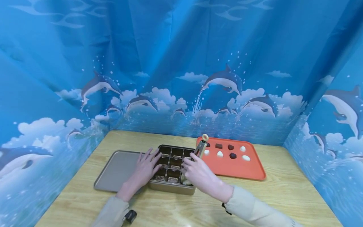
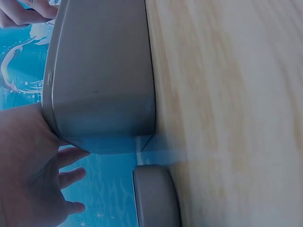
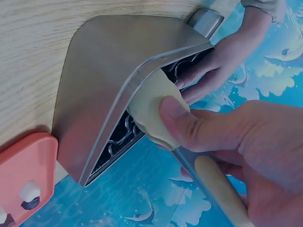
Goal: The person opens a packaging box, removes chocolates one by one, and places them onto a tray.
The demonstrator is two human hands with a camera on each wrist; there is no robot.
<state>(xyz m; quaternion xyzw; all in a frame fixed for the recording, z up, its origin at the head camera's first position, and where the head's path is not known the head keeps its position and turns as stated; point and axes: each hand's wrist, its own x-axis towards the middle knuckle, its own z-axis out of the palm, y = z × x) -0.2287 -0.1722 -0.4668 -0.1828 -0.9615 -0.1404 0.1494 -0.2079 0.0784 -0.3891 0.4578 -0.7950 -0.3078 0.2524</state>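
Note:
A deep metallic brownish-grey pan [image 1: 173,188] with a divider grid [image 1: 173,158] inside stands at the middle of the table. My left hand [image 1: 146,168], fingers spread, rests along its left rim. In the left wrist view that hand [image 2: 28,165] lies right at a corner of the pan [image 2: 102,71]. My right hand [image 1: 198,173] grips metal tongs [image 1: 200,147] over the pan's right side. The right wrist view shows the thumb pressing the tongs' cream-coloured head [image 3: 154,106], which dips inside the rim. I cannot tell whether anything is between the tips.
To the right lies an orange-red tray [image 1: 241,171] with several white and dark brown chocolate-like pieces, such as a square one [image 1: 219,146] and a white oval one [image 1: 245,158]. A flat grey tray [image 1: 113,173] is on the left. A dolphin-print curtain [image 1: 170,63] surrounds the wooden table [image 1: 289,189].

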